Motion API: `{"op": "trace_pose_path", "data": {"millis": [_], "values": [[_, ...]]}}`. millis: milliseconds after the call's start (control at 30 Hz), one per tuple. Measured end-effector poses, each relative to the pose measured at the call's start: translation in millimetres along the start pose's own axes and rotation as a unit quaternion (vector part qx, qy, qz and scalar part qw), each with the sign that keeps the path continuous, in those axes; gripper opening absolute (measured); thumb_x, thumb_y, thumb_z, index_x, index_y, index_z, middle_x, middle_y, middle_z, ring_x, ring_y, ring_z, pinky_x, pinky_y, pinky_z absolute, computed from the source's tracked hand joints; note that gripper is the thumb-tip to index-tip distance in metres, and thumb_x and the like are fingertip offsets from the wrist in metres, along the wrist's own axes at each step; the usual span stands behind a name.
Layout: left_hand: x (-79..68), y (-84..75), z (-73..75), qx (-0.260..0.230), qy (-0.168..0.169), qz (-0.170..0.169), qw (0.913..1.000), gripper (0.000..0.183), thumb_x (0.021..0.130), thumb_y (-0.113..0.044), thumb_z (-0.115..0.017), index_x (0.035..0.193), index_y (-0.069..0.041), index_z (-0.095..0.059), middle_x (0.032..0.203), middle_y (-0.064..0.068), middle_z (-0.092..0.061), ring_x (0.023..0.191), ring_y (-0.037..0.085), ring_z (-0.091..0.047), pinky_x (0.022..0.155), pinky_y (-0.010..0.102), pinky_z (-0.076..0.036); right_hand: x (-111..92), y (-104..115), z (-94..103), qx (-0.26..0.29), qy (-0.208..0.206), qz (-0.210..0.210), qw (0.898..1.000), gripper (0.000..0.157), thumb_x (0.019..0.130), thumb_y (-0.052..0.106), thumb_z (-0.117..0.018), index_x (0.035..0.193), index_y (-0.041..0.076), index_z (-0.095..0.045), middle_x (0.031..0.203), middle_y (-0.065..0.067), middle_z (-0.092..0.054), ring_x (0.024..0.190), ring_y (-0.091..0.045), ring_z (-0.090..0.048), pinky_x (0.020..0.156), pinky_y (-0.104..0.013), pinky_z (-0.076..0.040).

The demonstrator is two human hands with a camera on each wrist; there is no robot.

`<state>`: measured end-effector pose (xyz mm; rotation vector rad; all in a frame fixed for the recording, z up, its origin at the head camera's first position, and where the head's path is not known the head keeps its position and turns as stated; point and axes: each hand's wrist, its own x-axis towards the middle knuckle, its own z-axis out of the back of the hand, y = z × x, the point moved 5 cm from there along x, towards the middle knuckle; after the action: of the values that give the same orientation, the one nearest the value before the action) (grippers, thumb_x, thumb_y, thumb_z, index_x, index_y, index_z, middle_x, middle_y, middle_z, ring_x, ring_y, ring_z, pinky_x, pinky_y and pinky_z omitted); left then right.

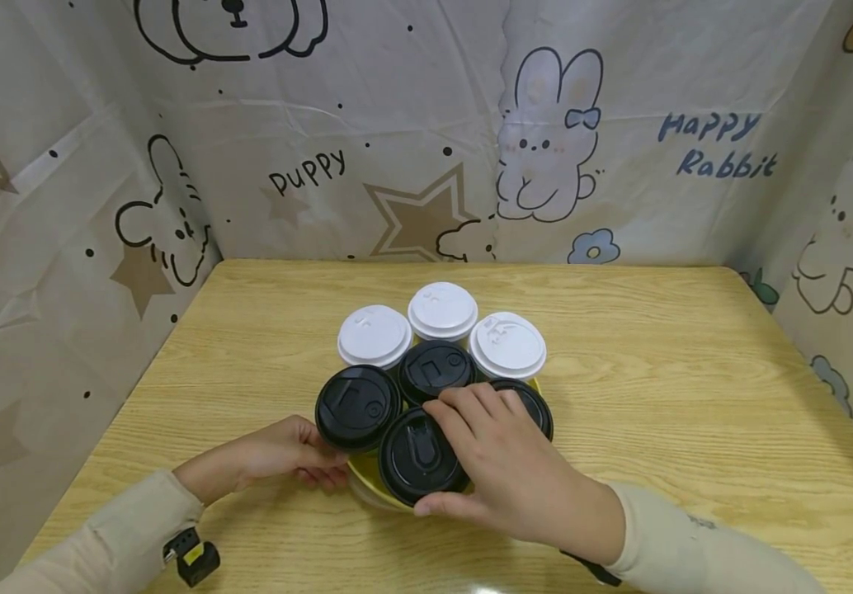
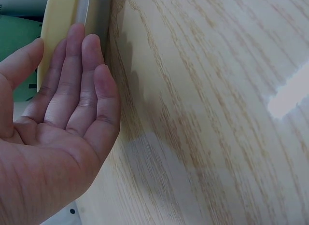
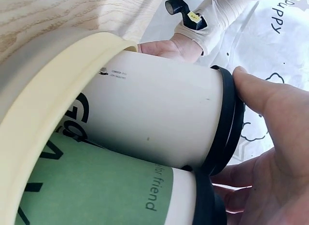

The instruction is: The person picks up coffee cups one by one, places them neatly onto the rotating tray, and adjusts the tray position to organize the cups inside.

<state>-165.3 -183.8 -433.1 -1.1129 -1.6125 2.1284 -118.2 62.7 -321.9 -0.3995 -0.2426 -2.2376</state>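
My right hand (image 1: 511,466) grips the black-lidded paper cup (image 1: 422,458) at the front by its lid, thumb on the near side and fingers across the far side. In the right wrist view this cup (image 3: 159,104) has a white wall with dark lettering and leans within a yellow basin (image 3: 53,99). A green paper cup (image 3: 106,186) with a black lid stands beside it. My left hand (image 1: 285,454) is at the basin's left side, below another black lid (image 1: 359,408). Its fingers (image 2: 75,80) are nearly straight against the basin's yellow rim (image 2: 60,22), thumb apart.
Three white-lidded cups (image 1: 374,336) stand at the back of the cluster, with more black lids (image 1: 437,371) in the middle and at right. The basin sits on a wood-grain table (image 1: 657,396). A printed cloth (image 1: 397,124) hangs behind and at both sides.
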Motion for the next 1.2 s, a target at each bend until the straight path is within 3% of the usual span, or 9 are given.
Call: {"op": "trace_pose_path", "data": {"millis": [167, 367, 467, 700, 833, 1000, 1200], "values": [[1.7, 1.7, 0.9, 0.002, 0.001, 0.003, 1.0000, 0.027, 0.093, -0.016, -0.062, 0.103, 0.009, -0.067, 0.094, 0.015, -0.072, 0.082, 0.020, -0.070, 0.068, 0.027, -0.053, -0.5, -1.0, -0.2, 0.002, 0.009, -0.001, 1.000, 0.091, 0.076, 0.080, -0.043, 0.131, 0.007, -0.052, 0.124, -0.006, -0.052, 0.110, -0.022, -0.046, 0.081, -0.036, -0.038], [3.1, 0.7, 1.8, 0.007, 0.005, 0.006, 0.9999, 0.027, 0.092, -0.017, -0.063, 0.102, 0.007, -0.068, 0.094, 0.013, -0.073, 0.082, 0.020, -0.070, 0.068, 0.027, -0.053, -1.7, -2.0, 0.2, 0.005, 0.009, -0.001, 1.000, 0.091, 0.074, 0.077, -0.054, 0.133, 0.007, -0.051, 0.125, -0.006, -0.052, 0.110, -0.022, -0.046, 0.079, -0.035, -0.039], [3.4, -0.2, 2.1, 0.010, 0.007, 0.008, 0.9999, 0.027, 0.092, -0.017, -0.063, 0.102, 0.007, -0.068, 0.094, 0.013, -0.073, 0.083, 0.020, -0.070, 0.069, 0.027, -0.053, -1.8, -2.2, 0.6, 0.003, 0.009, -0.002, 1.000, 0.092, 0.075, 0.078, -0.050, 0.133, 0.007, -0.051, 0.126, -0.006, -0.052, 0.110, -0.022, -0.047, 0.079, -0.035, -0.039], [3.7, -2.1, 2.3, 0.014, 0.009, 0.019, 0.9997, 0.026, 0.092, -0.018, -0.062, 0.101, 0.006, -0.068, 0.094, 0.014, -0.073, 0.083, 0.021, -0.070, 0.070, 0.028, -0.054, -3.1, -8.9, 7.7, 0.039, 0.023, -0.007, 0.999, 0.087, 0.082, 0.073, -0.045, 0.140, 0.007, -0.045, 0.135, -0.006, -0.050, 0.122, -0.022, -0.044, 0.091, -0.038, -0.040], [4.2, -3.3, 2.1, 0.017, 0.016, 0.021, 0.9995, 0.026, 0.092, -0.018, -0.062, 0.101, 0.007, -0.068, 0.095, 0.015, -0.072, 0.083, 0.021, -0.069, 0.072, 0.030, -0.054, -5.3, -24.0, 20.3, 0.085, 0.005, -0.024, 0.996, 0.077, 0.089, 0.064, -0.045, 0.142, 0.009, -0.043, 0.138, -0.006, -0.048, 0.127, -0.022, -0.041, 0.100, -0.045, -0.037], [2.9, -3.9, 7.3, 0.035, 0.029, 0.022, 0.9987, 0.027, 0.092, -0.019, -0.063, 0.102, 0.005, -0.069, 0.097, 0.015, -0.072, 0.085, 0.024, -0.070, 0.075, 0.035, -0.056, -12.0, -52.4, 39.6, 0.131, -0.043, -0.065, 0.988, 0.061, 0.095, 0.047, -0.053, 0.143, 0.010, -0.042, 0.140, -0.007, -0.046, 0.131, -0.025, -0.039, 0.102, -0.052, -0.034], [-3.4, -13.7, 32.6, 0.118, 0.025, 0.015, 0.9927, 0.025, 0.092, -0.016, -0.061, 0.102, 0.005, -0.071, 0.098, 0.017, -0.072, 0.087, 0.025, -0.069, 0.071, 0.031, -0.054, -24.7, -95.0, 55.3, 0.142, -0.092, -0.127, 0.977, 0.049, 0.096, 0.026, -0.059, 0.139, 0.005, -0.047, 0.139, -0.014, -0.049, 0.130, -0.031, -0.041, 0.103, -0.056, -0.035]]}}
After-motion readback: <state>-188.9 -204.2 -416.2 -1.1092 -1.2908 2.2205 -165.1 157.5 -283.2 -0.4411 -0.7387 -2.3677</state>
